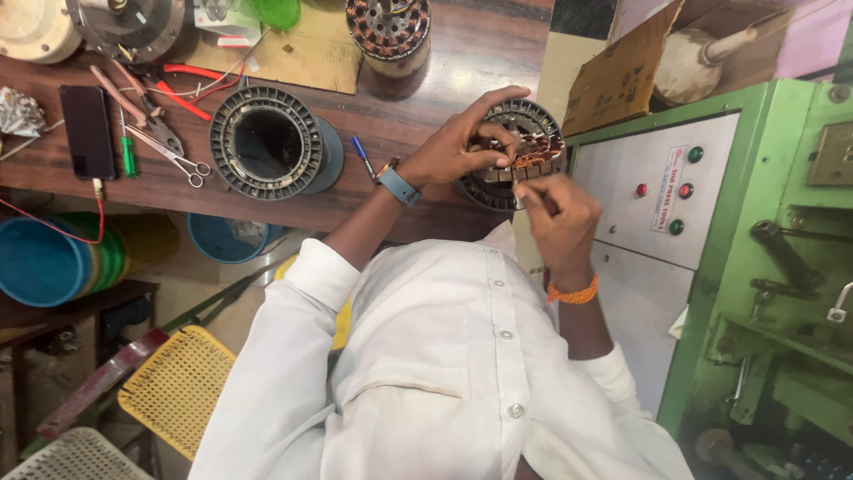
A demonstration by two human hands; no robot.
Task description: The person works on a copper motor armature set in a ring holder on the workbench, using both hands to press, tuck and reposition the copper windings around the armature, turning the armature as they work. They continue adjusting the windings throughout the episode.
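At the near right corner of the wooden tabletop, the left hand grips the top of a copper-wound motor stator with curled fingers, while the right hand pinches its near rim, fingers pressed together.

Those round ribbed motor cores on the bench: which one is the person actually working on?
The one at the bench's right edge, with copper windings showing. Both the left hand and right hand touch it; the empty core stands untouched.
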